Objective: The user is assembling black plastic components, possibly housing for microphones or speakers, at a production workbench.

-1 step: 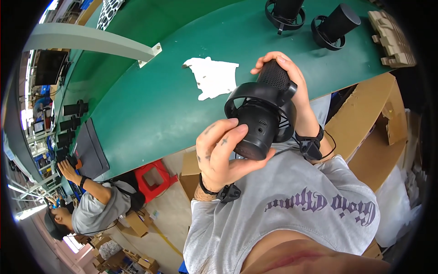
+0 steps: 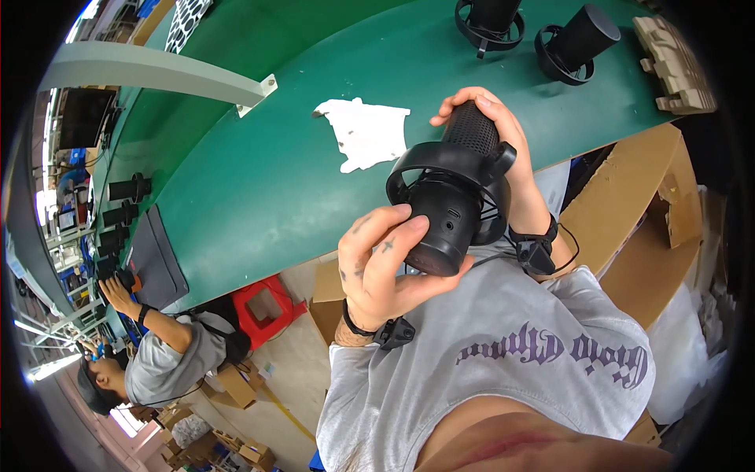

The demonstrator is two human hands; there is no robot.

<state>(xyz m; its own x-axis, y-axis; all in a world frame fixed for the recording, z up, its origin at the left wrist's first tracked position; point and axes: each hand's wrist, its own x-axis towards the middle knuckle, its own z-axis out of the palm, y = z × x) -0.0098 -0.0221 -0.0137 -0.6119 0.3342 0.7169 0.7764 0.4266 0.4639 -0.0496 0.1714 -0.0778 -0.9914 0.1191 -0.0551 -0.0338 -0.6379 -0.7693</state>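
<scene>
We saw both hands holding one black cylindrical microphone with a ring-shaped mount (image 2: 452, 200) in the air, above the near edge of the long green desk (image 2: 259, 189) and close to the person's chest. The left hand (image 2: 385, 271) gripped the lower, smooth end of the microphone; its fingers (image 2: 377, 236) were curled around the body and the thumb pressed near the bottom. The right hand (image 2: 499, 138) closed around the upper mesh end, with the fingertips wrapped over the top. The microphone was tilted, its mesh end pointing away from the person. Each wrist wore a black strap with a small device.

On the desk, just beyond the hands, lay a crumpled white cloth (image 2: 366, 130). Farther away stood two more black microphones of the same kind (image 2: 491, 20) (image 2: 578, 39), side by side, and beside them a stack of brown moulded cardboard trays (image 2: 676, 67). At the far left another person in a grey shirt (image 2: 157, 358) worked at the same desk, near a dark grey mat (image 2: 153, 259). Open brown cardboard boxes (image 2: 637, 228) stood under the desk at the right.
</scene>
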